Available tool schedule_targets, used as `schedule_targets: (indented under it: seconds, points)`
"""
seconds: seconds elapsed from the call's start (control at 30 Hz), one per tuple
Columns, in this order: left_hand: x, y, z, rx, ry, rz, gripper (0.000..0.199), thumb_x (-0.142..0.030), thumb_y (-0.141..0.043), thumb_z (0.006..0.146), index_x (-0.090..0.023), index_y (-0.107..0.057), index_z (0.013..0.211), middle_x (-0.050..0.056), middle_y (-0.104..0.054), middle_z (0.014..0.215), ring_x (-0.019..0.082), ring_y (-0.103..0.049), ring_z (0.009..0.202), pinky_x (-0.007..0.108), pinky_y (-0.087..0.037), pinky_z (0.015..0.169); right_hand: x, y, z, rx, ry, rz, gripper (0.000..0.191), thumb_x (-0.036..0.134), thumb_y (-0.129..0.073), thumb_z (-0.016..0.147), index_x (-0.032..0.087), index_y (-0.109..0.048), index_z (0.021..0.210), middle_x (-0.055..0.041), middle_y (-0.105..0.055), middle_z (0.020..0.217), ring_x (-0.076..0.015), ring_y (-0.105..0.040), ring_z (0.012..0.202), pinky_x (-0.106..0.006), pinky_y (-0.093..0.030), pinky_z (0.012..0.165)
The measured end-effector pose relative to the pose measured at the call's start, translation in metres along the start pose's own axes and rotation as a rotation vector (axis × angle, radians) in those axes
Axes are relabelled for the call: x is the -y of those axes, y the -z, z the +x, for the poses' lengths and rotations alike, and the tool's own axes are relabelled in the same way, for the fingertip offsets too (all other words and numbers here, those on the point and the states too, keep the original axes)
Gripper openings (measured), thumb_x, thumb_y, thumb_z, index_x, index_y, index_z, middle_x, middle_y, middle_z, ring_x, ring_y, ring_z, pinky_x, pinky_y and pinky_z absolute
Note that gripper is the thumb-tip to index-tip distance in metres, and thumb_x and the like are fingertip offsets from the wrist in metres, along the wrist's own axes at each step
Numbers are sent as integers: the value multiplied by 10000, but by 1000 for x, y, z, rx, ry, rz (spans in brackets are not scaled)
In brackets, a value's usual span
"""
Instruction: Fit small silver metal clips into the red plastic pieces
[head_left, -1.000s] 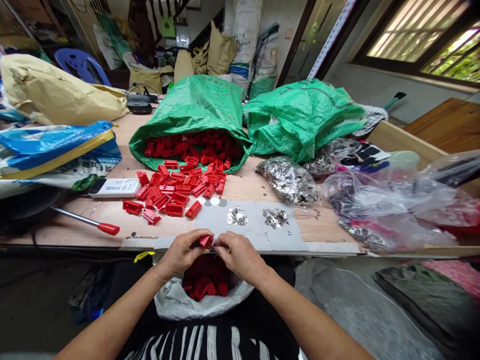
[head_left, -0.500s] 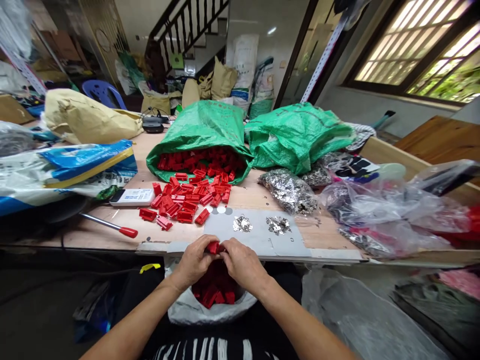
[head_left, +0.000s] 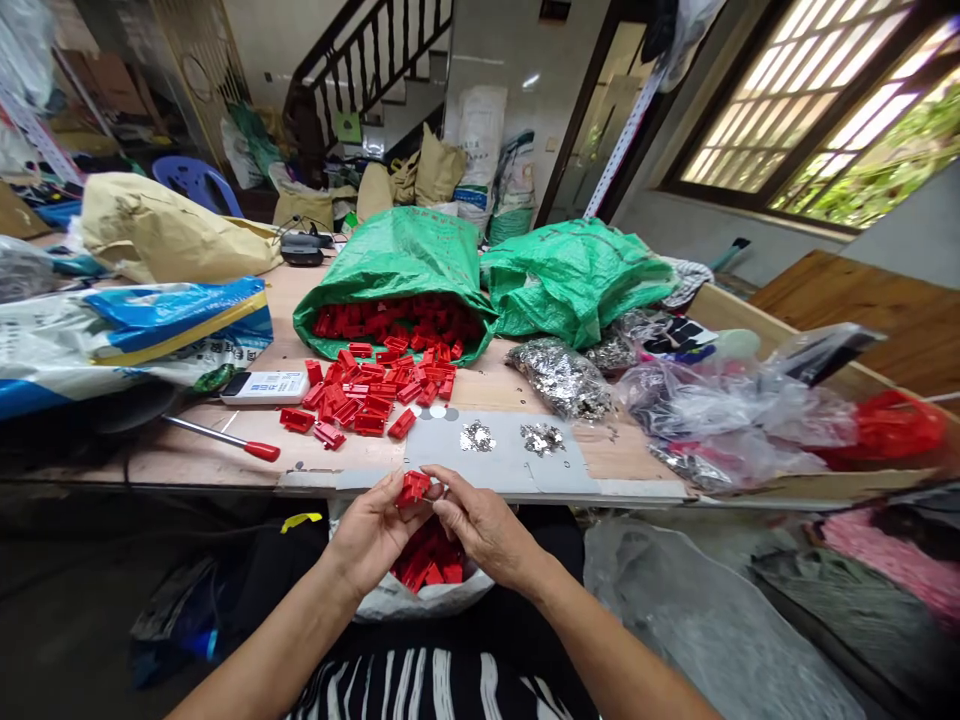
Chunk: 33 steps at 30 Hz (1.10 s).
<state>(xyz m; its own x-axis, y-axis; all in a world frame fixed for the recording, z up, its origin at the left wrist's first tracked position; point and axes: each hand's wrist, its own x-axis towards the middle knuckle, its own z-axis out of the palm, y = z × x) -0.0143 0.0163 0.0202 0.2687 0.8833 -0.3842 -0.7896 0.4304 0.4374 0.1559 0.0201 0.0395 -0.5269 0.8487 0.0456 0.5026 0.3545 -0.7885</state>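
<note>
A red plastic piece [head_left: 413,489] is held at the table's front edge, over a pale sack [head_left: 442,600] with red pieces inside. My left hand [head_left: 373,535] has its thumb and fingers around the piece. From the right, my right hand [head_left: 482,522] reaches it with bent fingers; whatever is between those fingertips is too small to make out. Loose red pieces [head_left: 367,400] lie heaped before a green sack [head_left: 405,255] full of them. Two small piles of silvery metal bits, a left one [head_left: 477,436] and a right one [head_left: 541,439], rest on a grey sheet [head_left: 442,455].
A lever with a red handle [head_left: 262,451] and a white box [head_left: 265,388] are left of the heap. Further right are a bag of metal bits [head_left: 562,378], a second green sack [head_left: 577,275] and clear plastic bags [head_left: 720,400]. A blue-white bag [head_left: 180,320] lies far left.
My left hand has turned palm upward, showing more of the red piece. My right hand's fingers have shifted beside it. The camera view has moved slightly.
</note>
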Motion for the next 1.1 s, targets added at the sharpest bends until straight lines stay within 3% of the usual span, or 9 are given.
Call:
schedule_targets:
  seconds: [0.2,0.4,0.57,0.7,0.83,0.97,1.1]
  points:
    - [4,-4,-6,-49,72,-126,299,-127,-398,925,-60,-668,815,139,-734,812,202,-709,789,335,-564,804,4,1,1,-1,49,-3,327,301,-370,958,256,-463,1268,26,-604,702,-126,-550,620,-227,-405,640]
    - [11,-8,-7,-76,31,-132,299,-111,-404,920,-66,-659,771,124,-728,779,191,-708,757,353,-562,830,-2,0,1,-84,87,-83,272,304,-390,954,239,-539,1172,-26,-668,991,-151,-620,851,-237,-424,755]
    - [18,-7,-3,-52,29,-125,246,-113,-437,903,-60,-651,793,143,-721,847,236,-695,870,429,-502,942,-7,-2,3,-169,79,-17,304,329,-332,972,213,-610,1020,-22,-667,854,-132,-605,762,-225,-429,721]
    - [22,1,1,-67,39,-117,192,-134,-478,893,-83,-645,815,114,-713,833,191,-693,811,366,-534,882,-8,-4,3,-116,6,-5,256,359,-403,947,224,-599,1040,-6,-653,821,-132,-585,720,-226,-422,682]
    - [28,8,3,-69,53,-102,104,-162,-550,861,-129,-630,804,74,-700,826,162,-679,793,305,-541,812,-11,-9,1,-101,-66,-54,245,378,-577,847,213,-586,1028,30,-583,651,-119,-503,561,-213,-386,567]
    - [35,12,4,-43,78,-81,63,-211,-601,836,-158,-612,806,47,-682,792,158,-664,777,313,-519,821,-19,-16,-2,-112,-59,-104,216,346,-557,855,209,-584,1021,9,-605,715,-130,-530,624,-215,-391,599]
    - [40,19,7,-107,57,28,111,-249,-660,792,-172,-585,767,20,-660,785,124,-638,753,277,-491,813,-33,-22,-5,-100,-84,-126,241,343,-543,865,219,-584,1067,12,-594,719,-135,-536,642,-219,-393,603]
